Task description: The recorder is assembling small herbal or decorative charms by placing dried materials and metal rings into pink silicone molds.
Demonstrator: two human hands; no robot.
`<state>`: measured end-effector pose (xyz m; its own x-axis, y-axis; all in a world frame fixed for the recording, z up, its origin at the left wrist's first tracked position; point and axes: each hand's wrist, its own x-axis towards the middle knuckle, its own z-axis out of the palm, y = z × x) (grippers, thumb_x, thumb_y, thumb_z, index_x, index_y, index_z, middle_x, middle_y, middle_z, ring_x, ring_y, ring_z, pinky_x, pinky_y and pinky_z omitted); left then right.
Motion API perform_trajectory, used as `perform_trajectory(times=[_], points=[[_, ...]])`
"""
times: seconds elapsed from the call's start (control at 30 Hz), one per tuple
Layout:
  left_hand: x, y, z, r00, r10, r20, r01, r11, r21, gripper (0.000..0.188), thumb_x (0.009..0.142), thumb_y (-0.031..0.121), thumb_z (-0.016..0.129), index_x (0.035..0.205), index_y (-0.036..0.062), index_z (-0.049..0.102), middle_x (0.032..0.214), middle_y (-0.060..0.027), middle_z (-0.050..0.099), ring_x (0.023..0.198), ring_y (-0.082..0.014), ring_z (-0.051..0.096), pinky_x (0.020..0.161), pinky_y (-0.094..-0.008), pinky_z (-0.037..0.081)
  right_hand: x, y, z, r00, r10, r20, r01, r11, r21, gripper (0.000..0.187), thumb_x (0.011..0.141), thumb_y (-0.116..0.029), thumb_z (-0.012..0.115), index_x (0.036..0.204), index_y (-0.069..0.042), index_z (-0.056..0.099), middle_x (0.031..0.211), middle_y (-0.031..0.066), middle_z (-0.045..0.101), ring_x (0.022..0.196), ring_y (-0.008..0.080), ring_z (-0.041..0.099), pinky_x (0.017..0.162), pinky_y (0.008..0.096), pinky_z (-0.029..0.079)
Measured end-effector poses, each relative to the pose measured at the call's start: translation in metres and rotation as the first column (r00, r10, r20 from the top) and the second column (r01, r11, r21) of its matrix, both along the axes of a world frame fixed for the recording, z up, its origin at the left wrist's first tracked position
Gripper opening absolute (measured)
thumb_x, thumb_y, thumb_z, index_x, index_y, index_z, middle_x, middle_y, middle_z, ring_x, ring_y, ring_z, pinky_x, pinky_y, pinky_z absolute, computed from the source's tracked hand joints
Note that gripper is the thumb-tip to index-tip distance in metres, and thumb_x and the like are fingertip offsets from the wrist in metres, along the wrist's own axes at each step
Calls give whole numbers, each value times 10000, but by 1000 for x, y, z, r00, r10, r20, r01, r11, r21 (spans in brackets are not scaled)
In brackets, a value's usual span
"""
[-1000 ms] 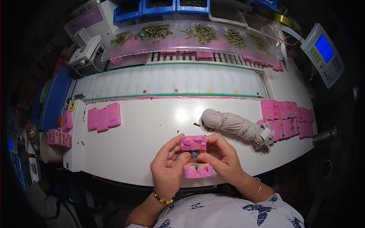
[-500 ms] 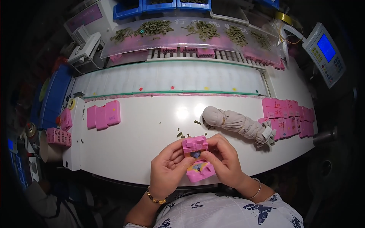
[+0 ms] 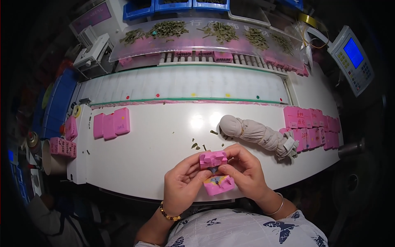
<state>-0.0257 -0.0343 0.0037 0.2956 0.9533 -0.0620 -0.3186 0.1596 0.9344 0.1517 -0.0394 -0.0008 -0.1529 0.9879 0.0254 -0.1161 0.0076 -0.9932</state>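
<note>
A pink rubber mould [image 3: 220, 187] is bent apart between my hands near the table's front edge. Its inner faces carry grey-blue and yellow colouring, and a grey-blue part shows in the gap between the halves. My left hand [image 3: 181, 178] grips the left side, thumb at the gap. On the right side my right hand [image 3: 248, 175] pinches the mould, its thumb beside the grey-blue part. Several small dark green bits [image 3: 196, 145] lie just beyond the mould. A wrapped bundle of whitish cloth [image 3: 257, 131] lies beyond my right hand.
Pink blocks stand at left [image 3: 109, 125] and in rows at right [image 3: 302, 117]. Across the table runs a white belt [image 3: 185, 84] with coloured dots. Behind it, a clear tray [image 3: 197, 45] holds green piles below blue bins [image 3: 173, 5]. A keypad panel [image 3: 352, 59] stands far right.
The mould's upper half has tipped, showing more of its outer edge, and the halves look more folded apart. The belt's coloured dots have shifted left. Both hands keep their grip.
</note>
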Motion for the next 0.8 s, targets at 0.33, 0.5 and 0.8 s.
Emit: perform_trajectory(times=[0.33, 0.5, 0.8], points=[[-2, -1, -10, 999, 3, -48, -4, 999, -33, 334, 958, 5, 497, 1272, -107, 478, 1163, -156, 610, 1039, -163, 605, 883, -265, 502, 8, 7, 8, 961, 114, -250, -156, 975, -155, 347, 934, -100, 562, 1255, 15, 499, 1122, 46, 553, 1029, 106, 540, 901, 274, 451], [0, -3, -7, 998, 45, -33, -47, 998, -49, 367, 994, 112, 477, 1297, -95, 465, 1155, -136, 614, 998, -143, 602, 857, -259, 496, -1, 4, 12, 987, 86, -135, -95, 994, -60, 480, 868, -103, 676, 1292, 3, 480, 1132, 46, 528, 1026, 102, 524, 816, 229, 459], [6, -8, -9, 989, 101, -106, -73, 967, 244, 361, 943, 163, 587, 1193, -71, 476, 1144, -189, 616, 1065, -205, 606, 920, -301, 483, 4, 5, 6, 994, 11, 110, -30, 984, 174, 323, 763, -99, 764, 1058, -64, 637, 943, 23, 586, 832, 81, 517, 624, 207, 378]])
